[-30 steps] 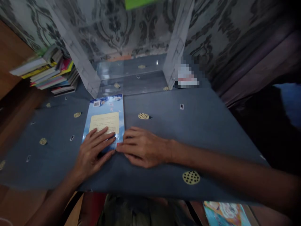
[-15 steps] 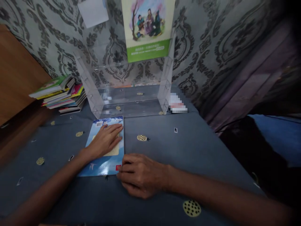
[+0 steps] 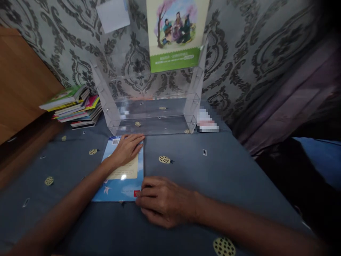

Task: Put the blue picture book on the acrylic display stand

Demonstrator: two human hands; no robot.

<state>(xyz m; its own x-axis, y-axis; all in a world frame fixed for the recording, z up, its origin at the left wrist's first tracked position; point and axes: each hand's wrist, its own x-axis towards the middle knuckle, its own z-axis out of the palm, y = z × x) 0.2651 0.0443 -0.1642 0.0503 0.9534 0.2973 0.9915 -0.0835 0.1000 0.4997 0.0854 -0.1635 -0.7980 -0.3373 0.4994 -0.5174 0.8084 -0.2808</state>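
Note:
A thin blue book (image 3: pixel 121 185) lies face down on the blue-grey tablecloth (image 3: pixel 213 170), its back cover showing a cream panel. My left hand (image 3: pixel 127 148) lies flat on the book's far end, fingers spread toward the top right corner. At the book's near right corner my right hand (image 3: pixel 163 201) rests on the cloth, fingertips touching the book's edge. Just beyond the book stands a clear acrylic rack (image 3: pixel 149 106) with a picture book (image 3: pixel 176 33) propped on its upper shelf.
A stack of books (image 3: pixel 76 106) sits at the back left, next to a wooden panel (image 3: pixel 21 85). A blurred small item (image 3: pixel 207 121) lies right of the rack. Patterned wallpaper backs the table. The table's right edge drops into dark space.
My left hand has slid from the book's near end up to its far end. My right hand stays at the near right corner. The camera has tilted up.

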